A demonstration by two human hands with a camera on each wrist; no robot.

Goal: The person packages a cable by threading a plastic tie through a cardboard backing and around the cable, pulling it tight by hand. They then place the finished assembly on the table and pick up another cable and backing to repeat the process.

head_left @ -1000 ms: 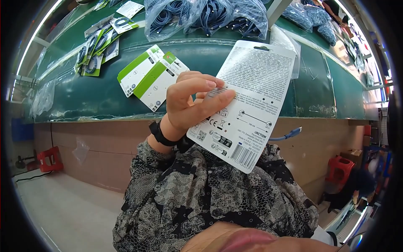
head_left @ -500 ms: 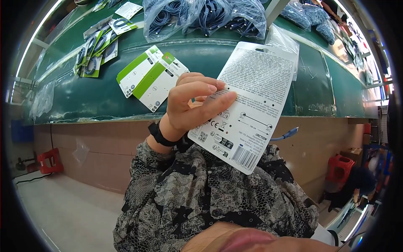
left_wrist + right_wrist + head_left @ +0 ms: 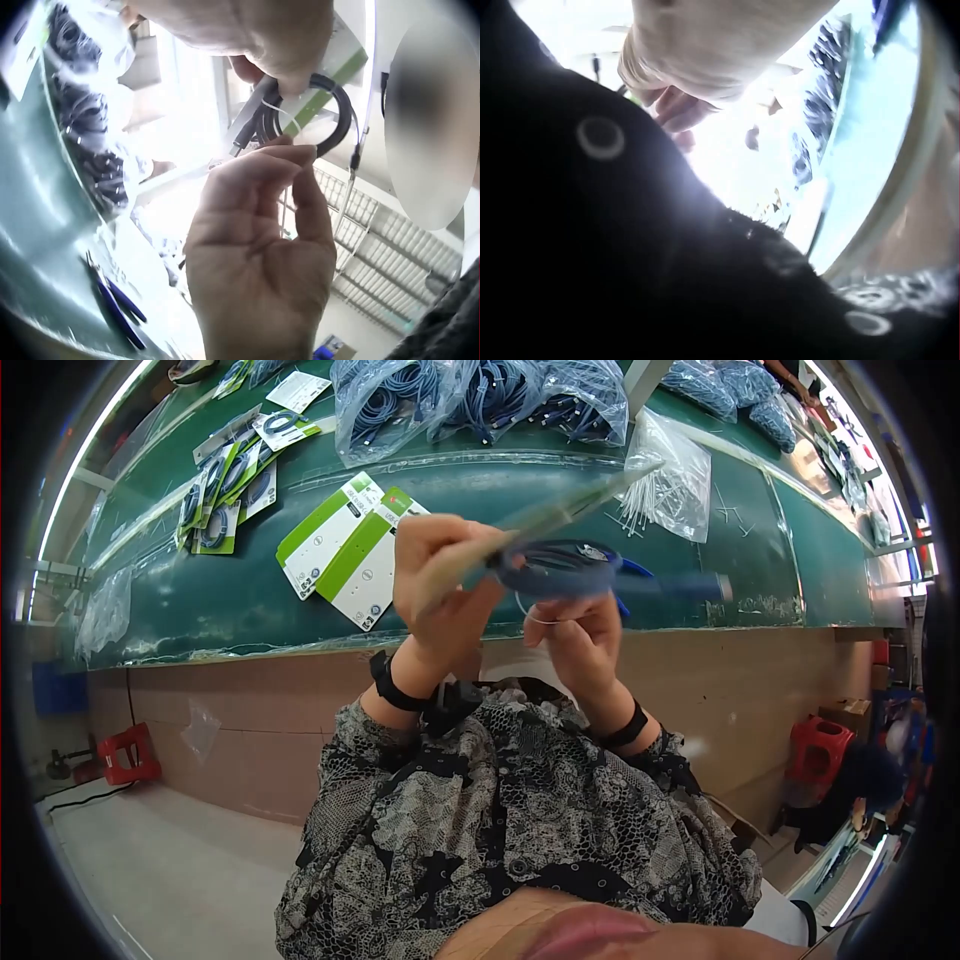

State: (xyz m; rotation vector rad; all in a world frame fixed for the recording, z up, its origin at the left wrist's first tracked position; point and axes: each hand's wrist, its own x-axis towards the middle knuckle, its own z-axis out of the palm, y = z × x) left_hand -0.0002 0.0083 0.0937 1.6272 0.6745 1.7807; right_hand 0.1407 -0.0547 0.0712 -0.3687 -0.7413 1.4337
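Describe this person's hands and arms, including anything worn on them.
The left hand and right hand are ungloved. Each wrist carries a black band; a dark, boxy device sits beside the left one. The loose sleeves are patterned in black and grey, partly like snakeskin.

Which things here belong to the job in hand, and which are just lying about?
Apparently in the job:
- tilted card, in the left hand
- coiled cable
- white tie, at the right hand's fingers
- probably the spare ties, green-and-white cards and bagged cables

Apparently just lying about:
- blue-handled pliers, untouched
- red stool
- crumpled clear plastic
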